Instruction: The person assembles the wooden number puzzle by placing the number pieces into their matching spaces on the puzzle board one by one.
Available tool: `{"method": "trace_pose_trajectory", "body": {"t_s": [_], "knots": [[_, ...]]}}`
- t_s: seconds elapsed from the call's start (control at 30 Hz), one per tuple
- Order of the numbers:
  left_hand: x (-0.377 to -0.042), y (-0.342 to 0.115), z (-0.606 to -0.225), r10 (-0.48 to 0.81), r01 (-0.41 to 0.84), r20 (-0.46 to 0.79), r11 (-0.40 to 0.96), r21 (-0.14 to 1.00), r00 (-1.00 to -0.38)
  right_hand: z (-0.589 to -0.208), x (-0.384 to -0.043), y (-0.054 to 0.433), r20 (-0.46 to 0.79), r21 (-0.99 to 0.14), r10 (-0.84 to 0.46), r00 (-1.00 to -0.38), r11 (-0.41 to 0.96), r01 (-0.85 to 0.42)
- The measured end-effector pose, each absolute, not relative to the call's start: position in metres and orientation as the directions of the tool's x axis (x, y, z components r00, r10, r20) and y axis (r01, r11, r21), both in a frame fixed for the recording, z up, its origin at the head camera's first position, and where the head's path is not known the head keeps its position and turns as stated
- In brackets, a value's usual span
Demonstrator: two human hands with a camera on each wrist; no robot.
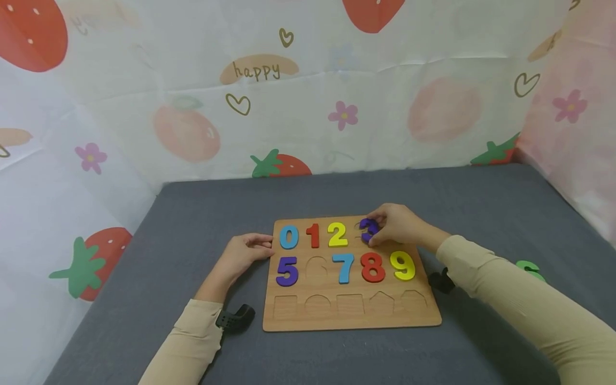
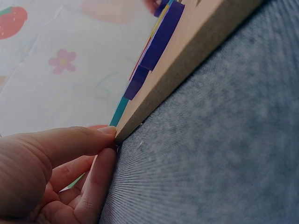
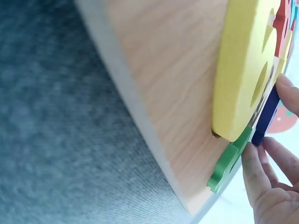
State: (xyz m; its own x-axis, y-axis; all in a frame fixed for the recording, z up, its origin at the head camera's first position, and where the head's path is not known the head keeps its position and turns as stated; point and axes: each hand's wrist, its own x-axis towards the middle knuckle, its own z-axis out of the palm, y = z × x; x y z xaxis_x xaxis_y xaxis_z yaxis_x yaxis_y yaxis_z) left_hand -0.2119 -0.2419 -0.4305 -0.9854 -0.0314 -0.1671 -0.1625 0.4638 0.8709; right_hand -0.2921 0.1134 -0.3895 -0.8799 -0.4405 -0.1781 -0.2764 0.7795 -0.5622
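My right hand pinches a purple number 3 between thumb and fingers, over its outlined recess in the top row of the wooden number board. In the right wrist view the purple 3 is tilted, beside a green piece on the board that my hand hides in the head view. My left hand rests on the table with its thumb and fingertips against the board's left edge. The blue 0 and purple 5 are nearest to it.
On the board also lie a red 1, yellow 2, blue 7, red 8 and yellow 9. Bare recesses show beside the 5 and along the bottom row. A green piece lies on the grey tabletop, partly behind my right sleeve.
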Motion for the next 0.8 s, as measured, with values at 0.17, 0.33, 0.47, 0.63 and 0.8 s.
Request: {"method": "trace_pose_trajectory", "body": {"t_s": [0.17,0.33,0.47,0.63,0.8], "knots": [[-0.212,-0.242,-0.430,-0.020,-0.157,-0.166,0.456,0.876,-0.986,-0.387,-0.293,0.108,-0.171,-0.553,-0.459,-0.872,0.777,-0.301],[-0.212,-0.242,-0.430,-0.014,-0.152,-0.163,0.456,0.877,-0.986,-0.387,-0.294,0.103,-0.178,-0.552,-0.472,-0.864,0.774,-0.309],[-0.212,-0.242,-0.431,-0.016,-0.150,-0.160,0.457,0.877,-0.987,-0.388,-0.295,0.100,-0.188,-0.551,-0.459,-0.868,0.781,-0.294],[-0.212,-0.241,-0.430,-0.020,-0.150,-0.158,0.456,0.877,-0.987,-0.389,-0.296,0.099,-0.194,-0.537,-0.446,-0.874,0.794,-0.286],[-0.212,-0.242,-0.430,-0.025,-0.155,-0.161,0.458,0.875,-0.987,-0.388,-0.296,0.099,-0.197,-0.529,-0.447,-0.873,0.798,-0.290]]}}
